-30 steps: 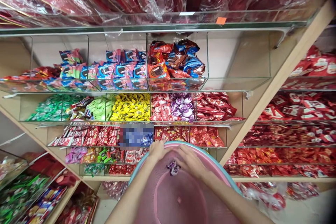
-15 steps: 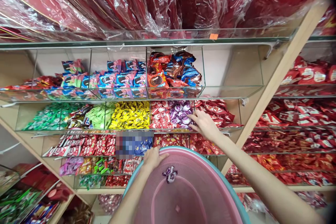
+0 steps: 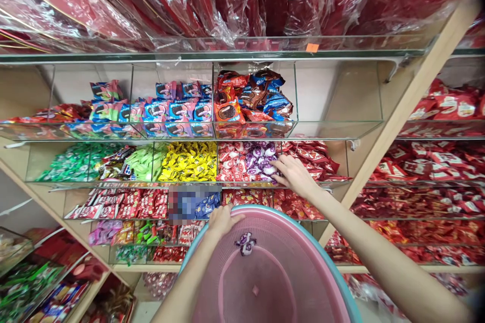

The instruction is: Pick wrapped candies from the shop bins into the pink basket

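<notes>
A pink basket (image 3: 257, 267) with a blue-green outer rim tilts toward the shelves, and a few purple-and-white wrapped candies (image 3: 246, 244) lie inside it. My left hand (image 3: 222, 222) grips the basket's upper left rim, with the thumb over the inner edge. Above the basket, my right hand (image 3: 290, 172) reaches into a glass compartment, its fingers apart at the right side of the purple-wrapped candies (image 3: 261, 159). No candy shows between those fingers. Red-wrapped candies (image 3: 312, 159) lie just to the right.
Glass dividers separate yellow candies (image 3: 189, 161), green candies (image 3: 76, 161) and other sweets. Packaged cookies (image 3: 178, 111) fill part of the shelf above. A slanting wooden upright (image 3: 401, 106) stands at the right, and plastic-wrapped red items (image 3: 242, 0) hang over the top glass edge.
The view has shifted slightly, with the shelves a little higher in it. My right hand stays by the purple candies, and my left hand keeps its hold on the rim.
</notes>
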The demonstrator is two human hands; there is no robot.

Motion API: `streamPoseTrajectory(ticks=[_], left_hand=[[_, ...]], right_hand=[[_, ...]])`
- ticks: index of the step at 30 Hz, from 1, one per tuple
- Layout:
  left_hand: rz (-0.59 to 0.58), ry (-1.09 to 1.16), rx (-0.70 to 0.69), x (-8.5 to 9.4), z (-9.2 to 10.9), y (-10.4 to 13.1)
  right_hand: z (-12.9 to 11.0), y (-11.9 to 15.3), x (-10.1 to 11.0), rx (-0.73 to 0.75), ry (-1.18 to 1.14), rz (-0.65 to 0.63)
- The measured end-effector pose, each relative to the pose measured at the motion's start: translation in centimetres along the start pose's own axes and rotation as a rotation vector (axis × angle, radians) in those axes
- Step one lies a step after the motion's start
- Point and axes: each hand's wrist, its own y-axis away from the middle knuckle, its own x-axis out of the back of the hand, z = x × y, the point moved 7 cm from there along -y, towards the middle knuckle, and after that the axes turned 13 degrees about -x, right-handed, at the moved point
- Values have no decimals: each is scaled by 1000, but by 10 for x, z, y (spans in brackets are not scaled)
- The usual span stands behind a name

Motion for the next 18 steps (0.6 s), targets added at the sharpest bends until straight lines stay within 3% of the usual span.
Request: streamPoseTrajectory(ticks=[12, 18], left_hand=[[-9, 3, 14, -2, 3, 1], [-15, 4, 16, -5, 7, 0]], right_hand=[[-1, 17, 24, -43, -219, 23], [-8, 21, 23, -41, -251, 5]])
